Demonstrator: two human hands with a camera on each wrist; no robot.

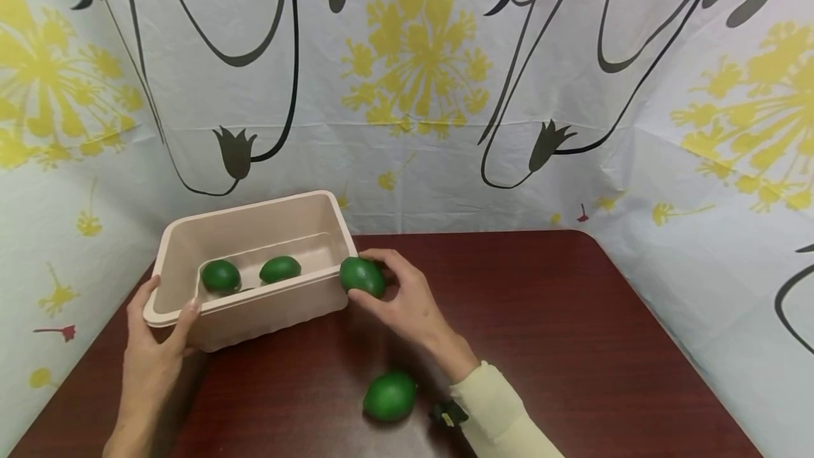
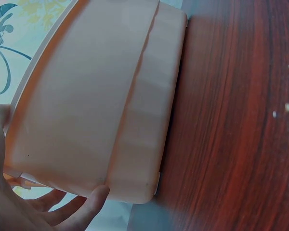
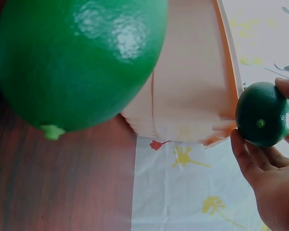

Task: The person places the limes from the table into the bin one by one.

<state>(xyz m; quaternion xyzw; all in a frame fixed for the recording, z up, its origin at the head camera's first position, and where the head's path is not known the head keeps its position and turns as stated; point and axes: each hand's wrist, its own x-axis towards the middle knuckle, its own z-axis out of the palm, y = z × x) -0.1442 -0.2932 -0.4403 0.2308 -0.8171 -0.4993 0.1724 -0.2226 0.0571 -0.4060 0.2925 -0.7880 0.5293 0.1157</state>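
Observation:
A beige plastic bin (image 1: 273, 320) (image 2: 86, 86) stands at the table's left, and my left hand (image 1: 152, 366) (image 2: 48, 211) grips its left end by the rim. Two green limes (image 1: 220, 276) lie apart on the bin's floor. Between thumb and fingers, my right hand (image 1: 413, 309) (image 3: 284, 192) holds another lime (image 1: 362, 276) (image 3: 262, 115) by the bin's front right corner, outside the opening. One more lime (image 1: 390, 396) (image 3: 82, 62) rests on the table below the right forearm and looms large in the right wrist view.
The dark red-brown wooden table (image 1: 540, 316) extends to the right of the bin. A white cloth (image 1: 407, 182) with yellow and grey plant prints hangs behind and along both sides. A small dark device (image 1: 449, 413) sits at the right sleeve.

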